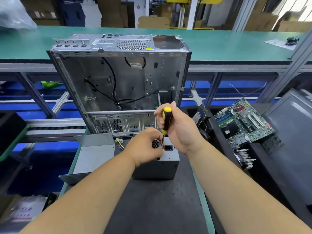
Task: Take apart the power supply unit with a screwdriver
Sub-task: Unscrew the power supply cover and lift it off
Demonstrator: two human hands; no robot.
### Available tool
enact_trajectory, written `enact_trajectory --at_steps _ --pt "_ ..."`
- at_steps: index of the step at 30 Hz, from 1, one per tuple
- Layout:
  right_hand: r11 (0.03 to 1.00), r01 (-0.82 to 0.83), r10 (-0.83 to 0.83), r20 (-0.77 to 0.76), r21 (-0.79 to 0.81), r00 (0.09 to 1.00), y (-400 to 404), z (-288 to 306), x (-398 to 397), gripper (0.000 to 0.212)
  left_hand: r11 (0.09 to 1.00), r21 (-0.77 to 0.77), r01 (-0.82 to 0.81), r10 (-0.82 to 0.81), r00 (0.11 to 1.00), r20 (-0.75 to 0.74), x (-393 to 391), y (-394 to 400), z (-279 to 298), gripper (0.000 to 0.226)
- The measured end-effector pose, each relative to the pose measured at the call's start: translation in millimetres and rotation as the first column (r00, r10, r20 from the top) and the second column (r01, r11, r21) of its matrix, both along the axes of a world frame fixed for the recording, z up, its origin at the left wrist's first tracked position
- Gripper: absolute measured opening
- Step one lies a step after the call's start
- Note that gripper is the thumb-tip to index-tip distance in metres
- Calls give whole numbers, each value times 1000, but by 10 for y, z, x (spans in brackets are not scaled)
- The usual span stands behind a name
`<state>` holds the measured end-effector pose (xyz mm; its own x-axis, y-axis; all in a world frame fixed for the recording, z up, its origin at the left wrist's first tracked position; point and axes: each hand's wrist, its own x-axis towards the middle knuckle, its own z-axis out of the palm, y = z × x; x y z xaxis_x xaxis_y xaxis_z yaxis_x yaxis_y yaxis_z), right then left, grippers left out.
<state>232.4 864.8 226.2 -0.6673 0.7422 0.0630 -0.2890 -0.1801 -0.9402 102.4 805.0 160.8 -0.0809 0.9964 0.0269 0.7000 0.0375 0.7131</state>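
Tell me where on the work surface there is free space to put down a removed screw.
The dark mat is bare between the forearms, in front of the power supply unit. It is crowded to the right, by the motherboard, and behind, at the computer case. Left lies a metal cover.

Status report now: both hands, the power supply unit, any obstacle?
Right hand gripping screwdriver, tip down at top face of power supply unit. Left hand steadying it. Nothing blocking.
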Motion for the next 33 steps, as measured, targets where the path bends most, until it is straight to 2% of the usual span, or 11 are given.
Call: enact_trajectory --at_steps 4,6,8,13,20,29,33 --pt "1000 7 -7 14 7 1000 20 8 4 25 1000 1 9 -9 1000 0 0 0 18 19" --pt "999 21 -22 20 34 1000 33 1 23 19 1000 12 10 -10 1000 -10 4 -2 23 27" --pt "1000 9 -9 16 23 1000 51 0 39 19 1000 16 1 0 1000 -25 7 -1 19 31" --pt "999 -21 17 89 45 996 100 30 61 30 1000 -3 -3 3 1000 -31 7 -6 16 12" --pt "998 -33 35 43 -45 998 99 -10 -10 49 999 -37 -17 18 999 27 5 -28 49 26" --pt "1000 -9 8 51 11 999 90 12 22 28 997 -66 -33 37 997 66 8 -41 63 24" --pt "999 -30 31 45 -14 999 103 27 48 28 995 -64 -82 87 992 86 3 -29 37 36"
